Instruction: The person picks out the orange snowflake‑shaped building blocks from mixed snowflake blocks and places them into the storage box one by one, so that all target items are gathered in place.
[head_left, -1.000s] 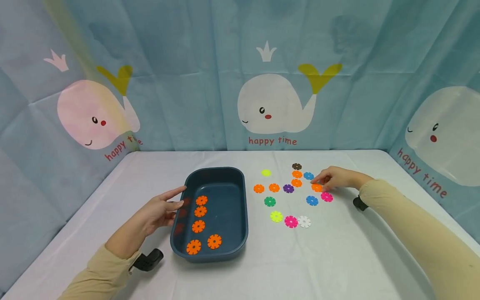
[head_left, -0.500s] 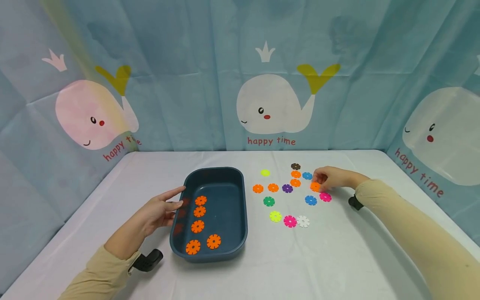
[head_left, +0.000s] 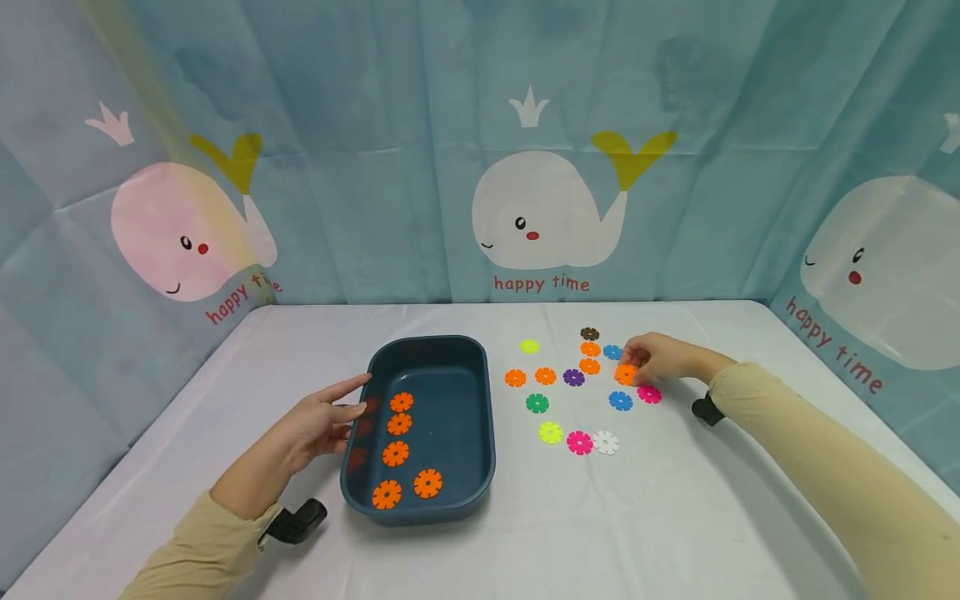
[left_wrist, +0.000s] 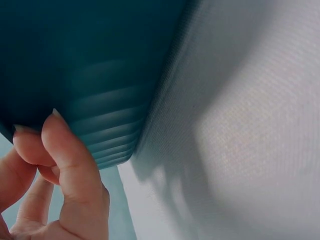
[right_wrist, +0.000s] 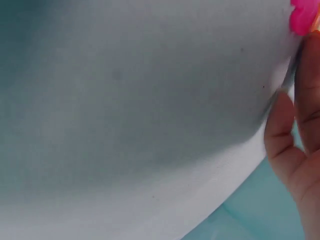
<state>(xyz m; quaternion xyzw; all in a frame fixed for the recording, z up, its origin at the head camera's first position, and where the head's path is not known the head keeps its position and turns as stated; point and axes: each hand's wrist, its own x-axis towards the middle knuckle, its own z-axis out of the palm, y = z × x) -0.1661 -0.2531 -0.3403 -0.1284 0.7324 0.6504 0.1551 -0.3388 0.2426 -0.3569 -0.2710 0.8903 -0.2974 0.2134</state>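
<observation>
Five orange discs point(head_left: 396, 452) sit in tray point(head_left: 480, 433). Right hand point(head_left: 660, 358) pinches orange disc point(head_left: 625, 375) near table's far edge; next: lift, carry to tray. Left hand point(head_left: 318, 421), fingers relaxed, steadies tray wall.

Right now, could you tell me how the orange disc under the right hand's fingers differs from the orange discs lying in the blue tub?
The orange disc at the right hand lies on the white tablecloth among mixed colours; the five tub discs lie inside the blue tub, all orange. The right hand pinches the first disc; no hand touches the tub discs, while the left hand rests against the tub's wall. Both share the notched round shape and colour.
</observation>
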